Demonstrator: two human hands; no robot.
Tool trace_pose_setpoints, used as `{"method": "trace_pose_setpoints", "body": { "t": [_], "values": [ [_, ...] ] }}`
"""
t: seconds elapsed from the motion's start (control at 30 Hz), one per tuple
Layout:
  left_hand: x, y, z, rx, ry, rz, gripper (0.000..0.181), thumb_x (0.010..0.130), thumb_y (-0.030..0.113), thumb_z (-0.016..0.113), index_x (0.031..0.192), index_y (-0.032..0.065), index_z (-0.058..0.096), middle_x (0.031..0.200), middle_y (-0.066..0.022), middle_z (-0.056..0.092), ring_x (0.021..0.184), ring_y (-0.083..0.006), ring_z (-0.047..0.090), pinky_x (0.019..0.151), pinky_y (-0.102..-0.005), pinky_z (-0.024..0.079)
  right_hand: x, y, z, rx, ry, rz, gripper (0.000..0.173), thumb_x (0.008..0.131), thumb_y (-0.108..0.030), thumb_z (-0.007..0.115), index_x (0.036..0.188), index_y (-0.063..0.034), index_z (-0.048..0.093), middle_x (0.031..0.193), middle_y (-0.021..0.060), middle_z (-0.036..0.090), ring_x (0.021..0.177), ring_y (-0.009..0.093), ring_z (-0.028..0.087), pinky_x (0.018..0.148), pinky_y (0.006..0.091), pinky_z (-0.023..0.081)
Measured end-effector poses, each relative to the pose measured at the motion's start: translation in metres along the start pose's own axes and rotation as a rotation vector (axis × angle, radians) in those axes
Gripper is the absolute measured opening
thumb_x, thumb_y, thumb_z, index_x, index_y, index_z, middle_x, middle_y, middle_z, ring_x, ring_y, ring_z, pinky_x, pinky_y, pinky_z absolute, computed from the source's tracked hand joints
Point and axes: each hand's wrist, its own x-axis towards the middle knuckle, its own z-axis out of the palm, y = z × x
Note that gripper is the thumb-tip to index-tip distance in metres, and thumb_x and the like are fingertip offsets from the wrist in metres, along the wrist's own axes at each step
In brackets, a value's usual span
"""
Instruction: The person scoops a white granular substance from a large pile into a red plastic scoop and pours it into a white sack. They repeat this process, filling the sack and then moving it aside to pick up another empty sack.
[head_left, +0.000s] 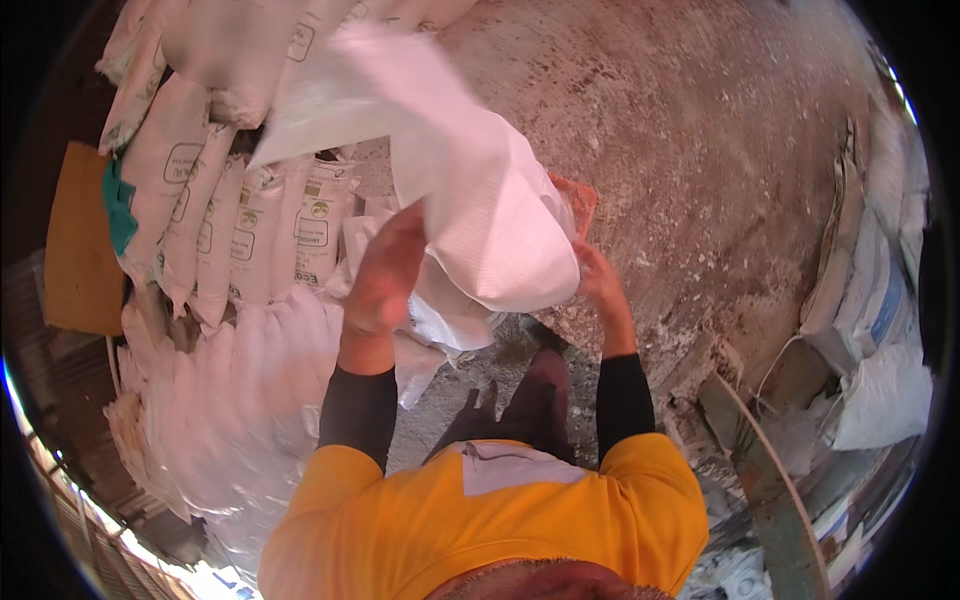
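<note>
A white woven plastic sack (495, 210) is spread in front of me, its far end lifted and blurred. My left hand (394, 262) is at the sack's left side, its fingers partly hidden behind the material; whether they grip it cannot be told. My right hand (592, 271) has its fingers closed on the sack's right edge. Beneath the sack, an orange-red object (576, 201) shows in part on the floor. Crumpled white plastic material (454, 319) lies just below the sack, near my left hand.
Filled, printed white sacks (251, 225) stand in rows at the left, with plain white ones (247, 375) nearer me. A brown board (84, 240) stands far left. More sacks (862, 277) lie at right, near a curved metal sheet (776, 487). The concrete floor (697, 150) bears white residue.
</note>
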Motion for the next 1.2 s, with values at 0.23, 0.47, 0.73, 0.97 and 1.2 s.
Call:
{"method": "trace_pose_setpoints", "body": {
  "t": [0.23, 0.47, 0.73, 0.97, 1.2],
  "values": [
    [-0.001, -0.018, 0.000, 0.006, 0.070, -0.090, 0.054, 0.083, 0.022, 0.067, 0.126, -0.0036, 0.048, 0.135, -0.0172, 0.045, 0.127, -0.0265, 0.041, 0.107, -0.0388, 0.030, -0.049, -0.124, 0.091, 0.244, -0.189, -0.134, 0.066, 0.069, -0.013, 0.079, 0.126, 0.0016, 0.049, 0.118, 0.0084, 0.058, 0.110, 0.018, 0.053, 0.094, 0.0311, 0.041],
    [-0.038, -0.046, -0.069, 0.095, 0.665, -0.245, 0.048, 0.090, 0.020, 0.057, 0.133, 0.0035, 0.042, 0.132, -0.0151, 0.047, 0.121, -0.0239, 0.046, 0.100, -0.0372, 0.038, -0.037, -0.120, 0.064, 0.070, 0.493, -0.413, 0.024, 0.080, 0.001, 0.067, 0.103, 0.0040, 0.061, 0.099, 0.0058, 0.064, 0.091, 0.013, 0.058, 0.082, 0.0251, 0.045],
    [-0.047, -0.199, -0.149, 0.127, 0.765, -0.327, 0.061, 0.086, 0.027, 0.063, 0.134, 0.0001, 0.037, 0.111, -0.0133, 0.058, 0.097, -0.0191, 0.058, 0.081, -0.0302, 0.045, -0.062, -0.141, 0.075, -0.076, 0.312, -0.437, 0.037, 0.077, -0.003, 0.072, 0.111, 0.0026, 0.058, 0.108, 0.0090, 0.061, 0.096, 0.016, 0.057, 0.082, 0.0281, 0.045],
    [-0.042, -0.221, -0.122, 0.283, 0.818, -0.426, 0.027, 0.085, 0.029, 0.063, 0.091, 0.0031, 0.061, 0.080, -0.0082, 0.065, 0.077, -0.0173, 0.060, 0.069, -0.0310, 0.046, -0.080, -0.131, 0.073, -0.237, 0.368, -0.521, 0.032, 0.080, -0.001, 0.066, 0.111, -0.0001, 0.056, 0.105, 0.0079, 0.061, 0.096, 0.016, 0.056, 0.081, 0.0305, 0.045],
    [-0.098, -0.288, -0.148, 0.713, 1.254, -0.624, 0.046, 0.086, 0.044, 0.056, 0.108, 0.0034, 0.055, 0.100, -0.0208, 0.062, 0.094, -0.0341, 0.060, 0.083, -0.0437, 0.044, -0.082, -0.113, 0.087, -0.264, 0.375, -0.631, 0.019, 0.084, -0.003, 0.061, 0.103, -0.0001, 0.056, 0.100, 0.0090, 0.062, 0.092, 0.017, 0.057, 0.080, 0.0313, 0.045]
  ]
}}
